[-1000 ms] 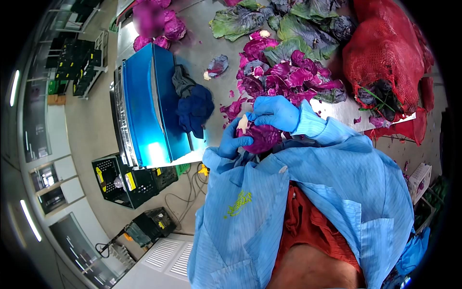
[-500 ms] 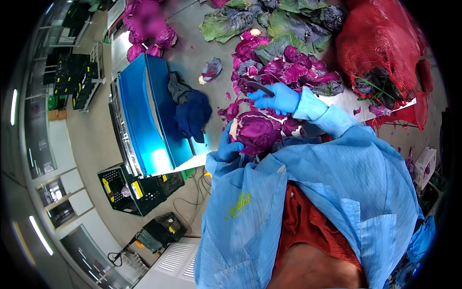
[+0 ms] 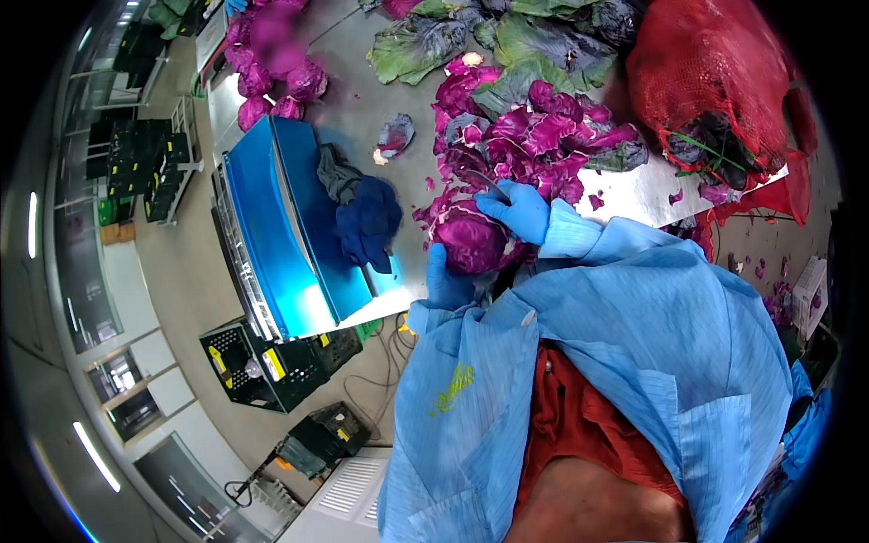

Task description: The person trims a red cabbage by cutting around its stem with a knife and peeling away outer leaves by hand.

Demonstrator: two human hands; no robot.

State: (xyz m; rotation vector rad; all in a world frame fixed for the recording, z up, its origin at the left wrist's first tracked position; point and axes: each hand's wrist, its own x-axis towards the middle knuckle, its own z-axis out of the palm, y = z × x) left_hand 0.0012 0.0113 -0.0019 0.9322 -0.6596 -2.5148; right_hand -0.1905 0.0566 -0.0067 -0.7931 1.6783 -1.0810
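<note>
A round red cabbage (image 3: 469, 240) is at the table's near edge, in front of my body. My left hand (image 3: 445, 279), in a blue glove, supports its lower left side. My right hand (image 3: 520, 213), also gloved in blue, is closed round a knife (image 3: 490, 185) just above the cabbage's upper right side; the handle is hidden in the fist. Beyond the cabbage lies a heap of loose purple leaves (image 3: 543, 136), with large green outer leaves (image 3: 412, 47) behind it. A single leaf piece (image 3: 396, 134) lies to the left.
On the left stand a blue metal box (image 3: 276, 226) and a dark blue cloth (image 3: 369, 222). Several cabbages (image 3: 306, 81) sit at the back left. A red mesh sack (image 3: 711, 77) is at the right. Black crates (image 3: 281, 366) stand on the floor below left.
The knife has come into view in my right hand, which lifted and then lowered toward the cabbage. The cabbage has turned, its pale stem end no longer showing at the left.
</note>
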